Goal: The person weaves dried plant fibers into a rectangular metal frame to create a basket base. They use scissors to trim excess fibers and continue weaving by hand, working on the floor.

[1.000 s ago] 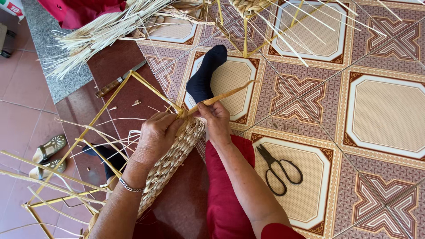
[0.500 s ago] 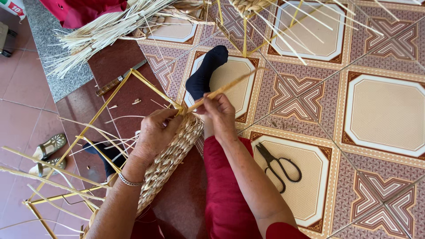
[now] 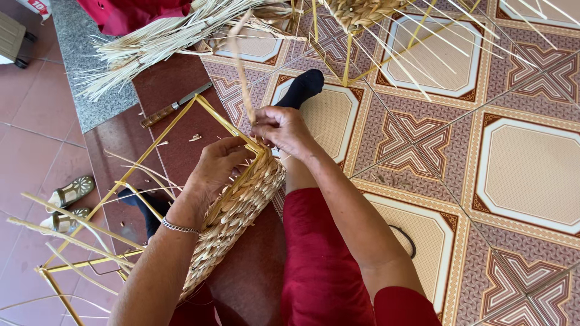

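Left hand (image 3: 220, 166) grips the top corner of the yellow wire frame (image 3: 163, 136) and the woven straw panel (image 3: 238, 214) on it, fingers curled shut; right hand (image 3: 281, 128) pinches a straw strand (image 3: 241, 66) that runs up from that same corner, the two hands just beside each other. Frame with its half-woven panel leans tilted over the dark red step (image 3: 175, 84) at the floor's left edge, against the person's leg in red trousers (image 3: 320, 265), black-socked foot (image 3: 302, 87) on the patterned tiled floor (image 3: 531, 175) beyond the hands. Knife (image 3: 175, 105) lies on the step past the frame, a loose straw bundle (image 3: 163, 42) near the far left corner, sandals (image 3: 66, 202) at the left edge, scissors (image 3: 406, 236) mostly hidden behind the right forearm.
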